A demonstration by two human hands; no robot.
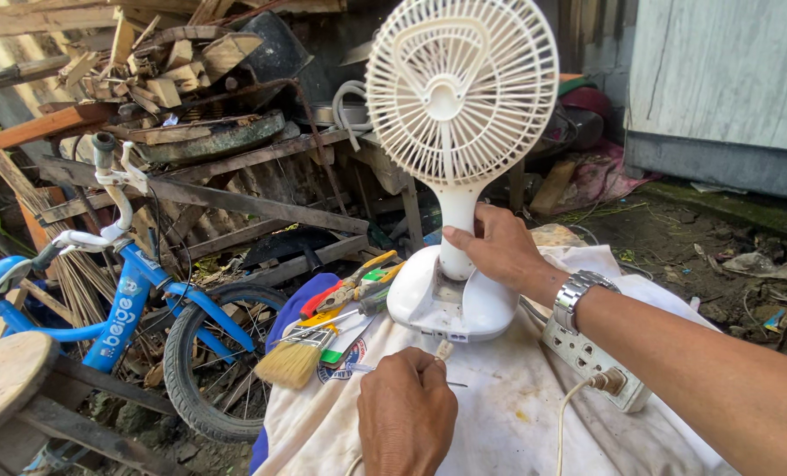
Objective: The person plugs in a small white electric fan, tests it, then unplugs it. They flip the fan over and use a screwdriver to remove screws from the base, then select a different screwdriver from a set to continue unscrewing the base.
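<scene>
Fingers [464,240] of the right hand [499,247] wrap tight around the white fan [458,97] at its neck, holding it upright on the cloth-covered table [499,414]. Down in front, the left hand [407,410] pinches a thin tool [451,383] just before the fan's base. Pliers [354,284] and a paintbrush [292,360] lie beside it, a power strip [587,357] under the right wrist.

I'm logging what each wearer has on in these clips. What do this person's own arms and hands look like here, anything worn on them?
Both arms are bare, with no sleeves or gloves in view. The right hand has a silver metal link watch on its wrist. The left hand shows no ring or band from this angle, and its wrist is cut off by the bottom edge of the picture.
</scene>
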